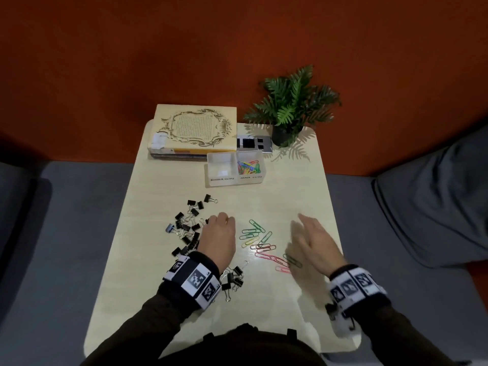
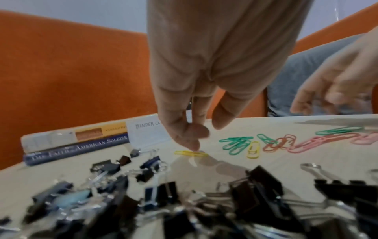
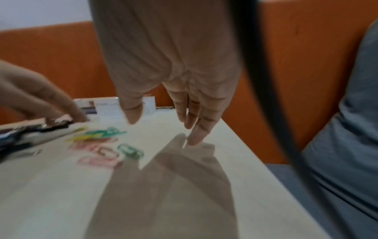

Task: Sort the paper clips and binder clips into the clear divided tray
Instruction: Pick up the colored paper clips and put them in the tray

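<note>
The clear divided tray (image 1: 224,179) stands at the table's back, labelled BINDER CLIPS on the left and PAPER CLIPS on the right. Several coloured paper clips (image 1: 248,166) lie in its right compartment. Black binder clips (image 1: 188,225) are heaped at mid-left, with a smaller group (image 1: 232,280) nearer me. Loose coloured paper clips (image 1: 258,239) lie in the middle. My left hand (image 1: 223,220) hangs fingers-down beside the heap; one fingertip (image 2: 192,146) touches a yellow paper clip (image 2: 184,152), the thumb apart. My right hand (image 1: 303,228), blurred, hovers with spread fingers (image 3: 194,137) right of the paper clips, holding nothing.
A stack of books (image 1: 194,130) lies behind the tray, with a silver-and-black device (image 1: 254,143) and a potted fern (image 1: 290,107) beside it. Grey fabric (image 1: 435,194) sits off the table's right edge (image 1: 334,220). An orange wall stands behind.
</note>
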